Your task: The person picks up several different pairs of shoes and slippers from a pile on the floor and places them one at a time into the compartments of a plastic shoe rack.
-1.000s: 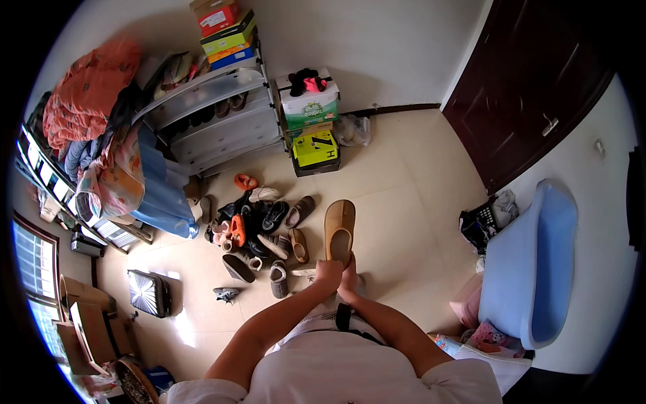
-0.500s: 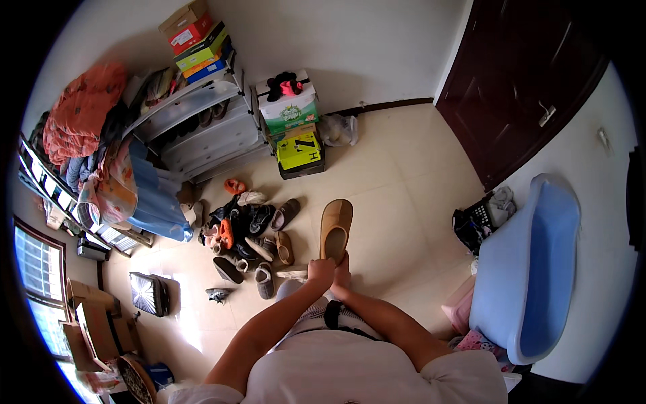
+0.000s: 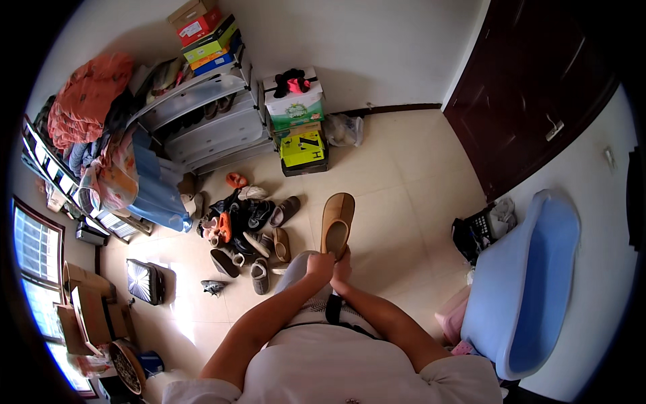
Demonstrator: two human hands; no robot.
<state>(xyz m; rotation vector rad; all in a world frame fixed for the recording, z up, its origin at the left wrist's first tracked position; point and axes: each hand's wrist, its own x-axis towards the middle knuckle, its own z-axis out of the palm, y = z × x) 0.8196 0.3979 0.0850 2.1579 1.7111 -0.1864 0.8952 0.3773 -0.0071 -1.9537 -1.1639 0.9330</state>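
A tan slipper (image 3: pixel 338 214) is held out in front of my body, its toe pointing away and its dark opening facing up. My left hand (image 3: pixel 320 265) grips it at the heel end. Close beside it, my right hand (image 3: pixel 342 268) is closed on the same heel, on the right side. Just left of the held slipper, a similar tan slipper (image 3: pixel 281 245) lies on the floor at the edge of a loose pile of shoes. In that pile are a dark clog (image 3: pixel 284 211), an orange shoe (image 3: pixel 224 227) and a grey shoe (image 3: pixel 260 276).
Behind the pile stands a grey shoe cabinet (image 3: pixel 215 138) with shoe boxes (image 3: pixel 210 47) on top. A yellow shoe box (image 3: pixel 301 149) sits below a white-and-green carton (image 3: pixel 294 108). On the right, a blue plastic tub (image 3: pixel 494 303) leans near a dark door (image 3: pixel 518 101). A suitcase (image 3: pixel 145 281) lies at left.
The view has shifted slightly, and a grey trouser leg shows more beside my left hand. Both hands keep their hold on the slipper, which is turned about the same way.
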